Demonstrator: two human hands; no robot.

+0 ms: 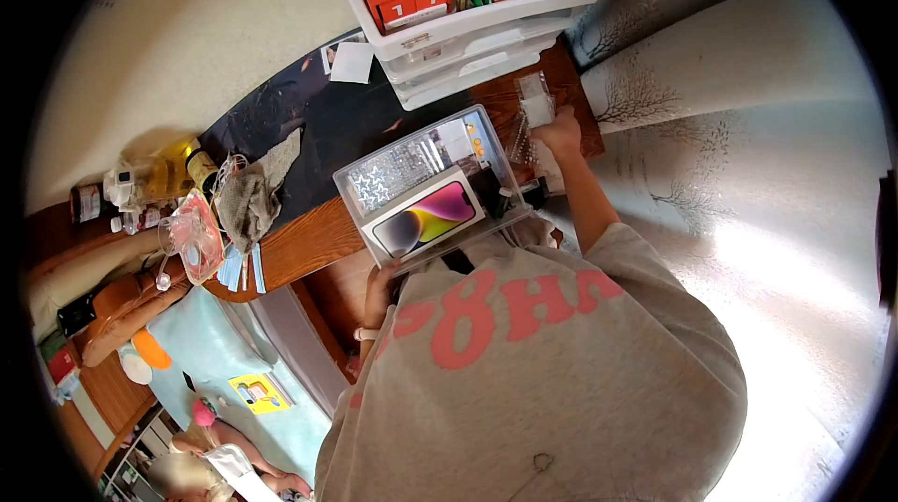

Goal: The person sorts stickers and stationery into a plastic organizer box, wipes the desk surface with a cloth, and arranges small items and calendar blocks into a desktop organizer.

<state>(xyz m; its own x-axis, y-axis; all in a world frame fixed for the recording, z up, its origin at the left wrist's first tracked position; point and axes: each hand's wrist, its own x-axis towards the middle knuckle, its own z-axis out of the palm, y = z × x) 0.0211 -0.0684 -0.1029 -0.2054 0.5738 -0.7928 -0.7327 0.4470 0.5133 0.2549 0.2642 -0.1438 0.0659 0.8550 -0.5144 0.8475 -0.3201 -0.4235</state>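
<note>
A clear plastic drawer [353, 191] rests at the table edge against my shirt. Inside it lie a white phone box [418, 218] with a colourful screen picture, a silvery star sheet [374, 186] and some small dark items. At the drawer's near left corner, my left hand [377, 285] grips the rim; its fingers are partly hidden. My right hand [559, 132] is closed on a clear plastic packet [535, 100] with a white part, to the right of the drawer. More clear wrapping [524, 142] hangs or lies just below that hand.
A white drawer unit [486, 29] stands at the back, its top tray holding a red box [409, 1] and odds and ends. Left on the table are a grey cloth [248, 203] and bottles. Curtains [711, 90] hang at right. Another person [234, 451] is at lower left.
</note>
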